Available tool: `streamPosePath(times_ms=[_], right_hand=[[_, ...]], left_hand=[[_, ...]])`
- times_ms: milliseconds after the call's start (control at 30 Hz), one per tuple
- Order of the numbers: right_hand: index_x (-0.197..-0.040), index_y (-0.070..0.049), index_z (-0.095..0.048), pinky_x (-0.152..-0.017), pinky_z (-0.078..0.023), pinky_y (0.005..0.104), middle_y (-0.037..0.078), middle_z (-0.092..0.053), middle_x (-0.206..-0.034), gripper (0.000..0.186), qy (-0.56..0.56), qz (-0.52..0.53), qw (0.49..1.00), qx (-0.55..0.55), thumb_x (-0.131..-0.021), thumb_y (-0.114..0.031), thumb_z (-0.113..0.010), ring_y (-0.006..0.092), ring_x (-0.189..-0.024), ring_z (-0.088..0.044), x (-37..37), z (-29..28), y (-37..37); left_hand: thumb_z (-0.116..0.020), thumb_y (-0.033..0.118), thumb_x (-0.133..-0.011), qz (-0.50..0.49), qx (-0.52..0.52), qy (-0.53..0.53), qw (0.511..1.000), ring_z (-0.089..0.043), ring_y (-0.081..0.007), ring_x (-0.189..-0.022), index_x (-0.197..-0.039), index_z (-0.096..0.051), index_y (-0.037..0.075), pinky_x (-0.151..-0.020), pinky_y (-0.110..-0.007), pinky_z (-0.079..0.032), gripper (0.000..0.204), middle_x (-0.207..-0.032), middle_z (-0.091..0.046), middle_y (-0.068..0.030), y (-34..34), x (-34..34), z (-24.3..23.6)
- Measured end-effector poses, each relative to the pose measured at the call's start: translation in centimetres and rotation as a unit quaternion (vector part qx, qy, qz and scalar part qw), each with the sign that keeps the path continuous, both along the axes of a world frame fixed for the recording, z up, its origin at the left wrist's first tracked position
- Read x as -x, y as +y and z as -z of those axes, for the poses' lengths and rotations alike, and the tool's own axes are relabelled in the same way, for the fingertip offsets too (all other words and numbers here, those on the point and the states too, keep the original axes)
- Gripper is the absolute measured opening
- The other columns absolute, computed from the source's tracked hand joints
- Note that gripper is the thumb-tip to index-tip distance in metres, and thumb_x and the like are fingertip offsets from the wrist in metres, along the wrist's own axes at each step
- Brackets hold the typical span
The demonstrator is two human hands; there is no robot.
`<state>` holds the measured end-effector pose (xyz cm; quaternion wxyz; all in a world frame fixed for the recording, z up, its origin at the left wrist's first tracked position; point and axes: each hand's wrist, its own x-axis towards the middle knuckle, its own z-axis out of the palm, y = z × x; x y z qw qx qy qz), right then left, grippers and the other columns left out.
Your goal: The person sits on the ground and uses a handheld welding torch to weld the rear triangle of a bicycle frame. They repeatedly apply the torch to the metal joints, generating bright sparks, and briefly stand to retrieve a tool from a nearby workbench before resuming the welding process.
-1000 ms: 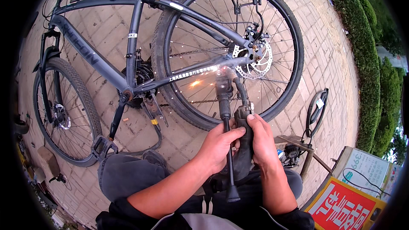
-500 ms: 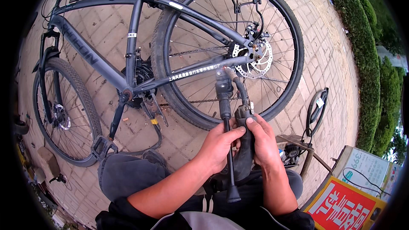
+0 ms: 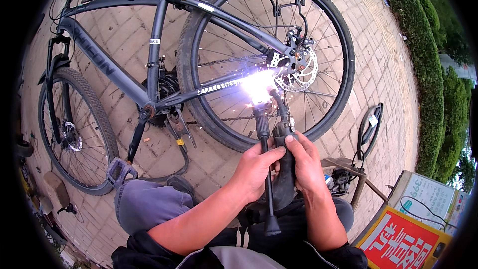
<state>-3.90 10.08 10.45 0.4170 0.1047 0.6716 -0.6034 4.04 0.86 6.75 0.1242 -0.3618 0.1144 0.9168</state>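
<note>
A grey bicycle frame (image 3: pixel 114 69) lies across the view before me. My right hand (image 3: pixel 304 167) is closed round the black handle of a welding torch (image 3: pixel 285 182), its bent neck reaching up to the chainstay. My left hand (image 3: pixel 255 169) is closed on the black kickstand (image 3: pixel 269 189), its thumb stretched across to the torch handle. A blinding white-violet arc (image 3: pixel 258 85) with flying sparks burns where the kickstand's top meets the chainstay, near the rear brake disc (image 3: pixel 303 69). Glare hides the joint itself and the torch tip.
The rear wheel (image 3: pixel 343 45) stands behind the arc. Left of my knee is a pedal (image 3: pixel 121 172); a hose or cable (image 3: pixel 184 164) loops on the paving. At right are a coiled black inner tube (image 3: pixel 369 127), a wooden frame (image 3: pixel 359 189) and a red-and-yellow sign (image 3: pixel 398 241).
A bright arc with sparks has lit up at the chainstay, where the bare joint showed before. The torch and both hands have hardly moved.
</note>
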Motion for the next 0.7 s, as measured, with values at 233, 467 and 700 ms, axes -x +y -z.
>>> streamPosePath(times_ms=[233, 467, 700], right_hand=[[-0.109, 0.002, -0.055, -0.058, -0.049, 0.0234, 0.008, -0.062, -0.090, 0.023, -0.004, -0.019, 1.000, 0.000, -0.097, -0.015, -0.045, 0.0106, -0.067, -0.058, 0.2, 0.3, 0.4], [-0.114, 0.003, -0.053, -0.059, -0.049, 0.0242, 0.007, -0.062, -0.088, 0.027, -0.019, 0.017, 1.000, 0.003, -0.095, -0.014, -0.046, 0.0107, -0.065, -0.058, 0.1, 0.4, 0.9], [-0.116, 0.003, -0.052, -0.054, -0.048, 0.0226, 0.007, -0.062, -0.087, 0.028, 0.002, 0.017, 1.000, -0.009, -0.095, -0.014, -0.045, 0.0095, -0.061, -0.057, -0.1, 0.2, 0.8]], left_hand=[[-0.060, 0.014, -0.090, -0.012, -0.003, -0.009, 1.000, -0.049, -0.0036, -0.062, -0.096, -0.056, 0.015, -0.050, -0.020, -0.038, 0.007, -0.075, -0.051, 0.0064, 0.2, 0.2, -0.1], [-0.062, 0.015, -0.088, 0.010, -0.001, -0.018, 1.000, -0.049, -0.0041, -0.063, -0.105, -0.055, 0.015, -0.048, -0.019, -0.033, 0.018, -0.079, -0.052, 0.0069, -0.3, 0.2, -0.8], [-0.061, 0.014, -0.089, 0.013, -0.015, -0.002, 1.000, -0.048, -0.0035, -0.063, -0.105, -0.055, 0.015, -0.049, -0.019, -0.034, 0.017, -0.079, -0.051, 0.0072, -0.3, 0.1, -0.5]])
